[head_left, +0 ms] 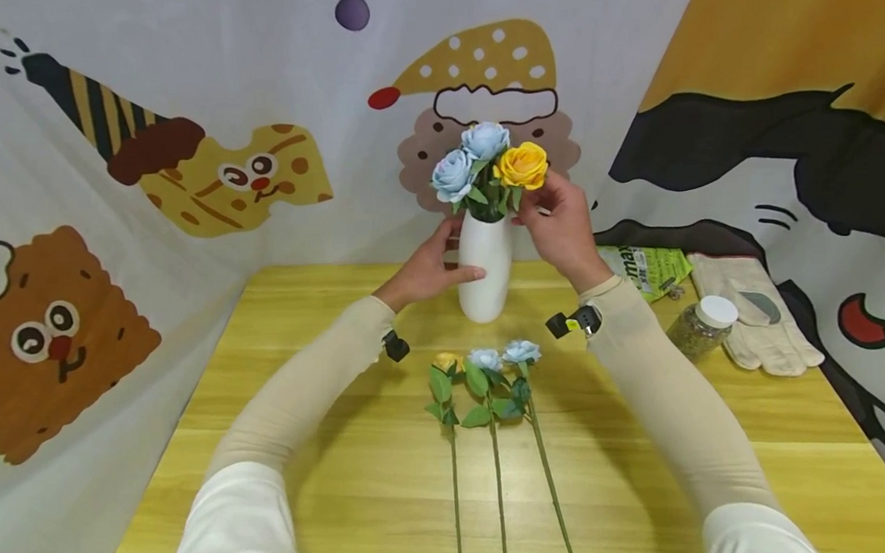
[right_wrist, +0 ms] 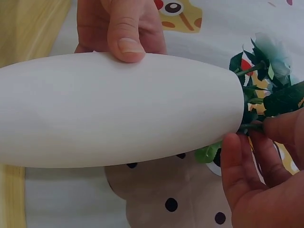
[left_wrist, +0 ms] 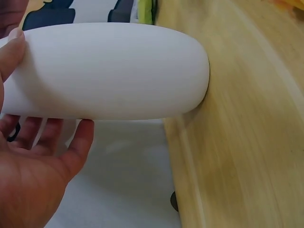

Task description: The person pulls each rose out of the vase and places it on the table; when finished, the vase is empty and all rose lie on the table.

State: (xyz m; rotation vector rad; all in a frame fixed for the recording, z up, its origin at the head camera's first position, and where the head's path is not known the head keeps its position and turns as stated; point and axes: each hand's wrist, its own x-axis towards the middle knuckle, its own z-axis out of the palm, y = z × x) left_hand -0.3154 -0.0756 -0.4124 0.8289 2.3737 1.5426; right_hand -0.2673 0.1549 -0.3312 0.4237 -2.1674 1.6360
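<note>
A white vase (head_left: 484, 266) stands near the back of the table, holding two light-blue roses (head_left: 452, 176) and a yellow rose (head_left: 523, 166). My left hand (head_left: 429, 270) grips the vase from its left side, thumb across the front and fingers behind. In the left wrist view, the vase's base (left_wrist: 202, 71) is at the tabletop. My right hand (head_left: 562, 224) is at the vase mouth, just below the yellow bloom. The right wrist view shows its thumb and fingers pinching a green stem (right_wrist: 251, 126) right at the rim.
In front of the vase lie a yellow rose (head_left: 448, 361) and two light-blue roses (head_left: 484, 359) with long stems toward me. At the right are a lidded jar (head_left: 704, 327), white gloves (head_left: 760, 318) and a green packet (head_left: 652, 270). A printed cloth (head_left: 287, 34) hangs behind the table.
</note>
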